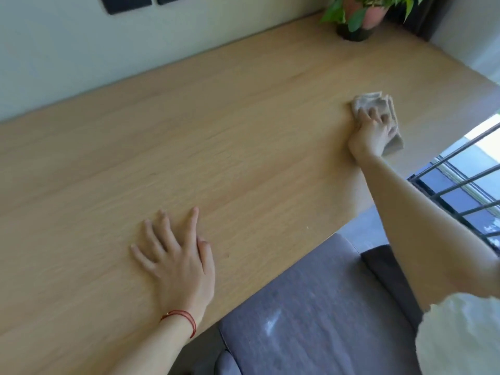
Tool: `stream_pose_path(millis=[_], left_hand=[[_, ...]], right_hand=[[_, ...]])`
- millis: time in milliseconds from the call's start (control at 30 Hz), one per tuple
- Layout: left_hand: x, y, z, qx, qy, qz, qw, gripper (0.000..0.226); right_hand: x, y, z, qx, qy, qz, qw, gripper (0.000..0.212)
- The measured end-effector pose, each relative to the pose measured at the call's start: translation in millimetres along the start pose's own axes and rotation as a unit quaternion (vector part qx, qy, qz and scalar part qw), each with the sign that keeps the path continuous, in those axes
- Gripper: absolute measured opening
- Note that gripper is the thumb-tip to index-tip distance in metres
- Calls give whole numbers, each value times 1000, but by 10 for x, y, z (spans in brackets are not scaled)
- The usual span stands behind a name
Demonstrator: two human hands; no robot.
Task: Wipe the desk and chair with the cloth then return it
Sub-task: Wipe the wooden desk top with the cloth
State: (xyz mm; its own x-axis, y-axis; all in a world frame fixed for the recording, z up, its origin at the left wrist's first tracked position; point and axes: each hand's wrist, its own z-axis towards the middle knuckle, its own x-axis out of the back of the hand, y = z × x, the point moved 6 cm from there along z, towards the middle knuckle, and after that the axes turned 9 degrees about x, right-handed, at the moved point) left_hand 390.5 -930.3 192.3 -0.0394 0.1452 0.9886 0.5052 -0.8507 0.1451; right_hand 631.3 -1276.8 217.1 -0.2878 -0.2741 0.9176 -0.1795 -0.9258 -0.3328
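Over on the left, the left hand (176, 266) lay flat on the desk (243, 147), fingers spread wide and holding nothing, a red string bracelet (181, 319) at the wrist. It looked like a brace for the reach, and that was the first worry: if weight shifted onto that palm while the body stretched, it could skid on the smooth wood and smear any part already wiped.

Down at the near edge, the grey chair (311, 307) sat tucked against the desk, a pale streak showing on its seat. By the look of it, the chair was not yet wiped, so the job was likely still in its first part.

Further right, the right hand (372, 133) pressed the cloth (389, 123) flat on the desk, fingers splayed over the crumpled fabric rather than curled round it. The cloth lay near the right-hand edge. A long push that way could carry it over the edge, or the loose folds could slip out from under the fingers.

At the far right corner stood a potted plant (359, 17), well apart from the cloth. A sweep toward that corner could catch the trailing leaves or nudge the pot.
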Motion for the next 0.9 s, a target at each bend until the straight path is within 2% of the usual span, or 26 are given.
stream_pose_path(millis=[100, 233, 333, 400, 467, 567, 633, 667, 700, 767, 833, 900], left_hand=[[28, 4, -18, -1, -4, 0, 1000, 57], [57, 24, -23, 2, 0, -11, 1000, 57], [59, 25, -30, 2, 0, -21, 1000, 57], [50, 20, -36, -2, -2, -17, 1000, 57], [40, 9, -23, -4, -8, -17, 1000, 57], [14, 4, -18, -4, -16, -9, 1000, 56], [-5, -8, -11, -2, -13, -2, 1000, 56], [-10, -8, -6, -2, -11, -1, 1000, 56], [-13, -3, 4, -3, -11, -1, 1000, 56], [-8, 8, 10, -4, -16, 2, 1000, 57], [15, 14, -3, -4, -24, -3, 1000, 58], [45, 29, -26, -7, -33, -16, 999, 60]], right_hand=[[-157, -653, -369, 117, -44, 45, 991, 62], [-197, -1372, -1391, 262, -82, 118, 954, 45], [-210, -1456, -2037, 360, -148, 152, 909, 41], [-164, -1351, -1970, 417, -164, 151, 881, 42], [-174, -1224, -1487, 385, -132, 134, 904, 43], [-263, -1029, -430, 210, -59, 110, 970, 43], [-394, -1074, -40, 109, -43, 116, 986, 40], [-470, -1167, 22, 86, -39, 110, 989, 40], [-521, -1305, 3, 87, -37, 101, 990, 40], [-564, -1628, -234, 143, -50, 104, 983, 42], [-544, -1898, -759, 221, -79, 136, 962, 47], [-452, -2025, -1489, 300, -118, 164, 932, 42]])
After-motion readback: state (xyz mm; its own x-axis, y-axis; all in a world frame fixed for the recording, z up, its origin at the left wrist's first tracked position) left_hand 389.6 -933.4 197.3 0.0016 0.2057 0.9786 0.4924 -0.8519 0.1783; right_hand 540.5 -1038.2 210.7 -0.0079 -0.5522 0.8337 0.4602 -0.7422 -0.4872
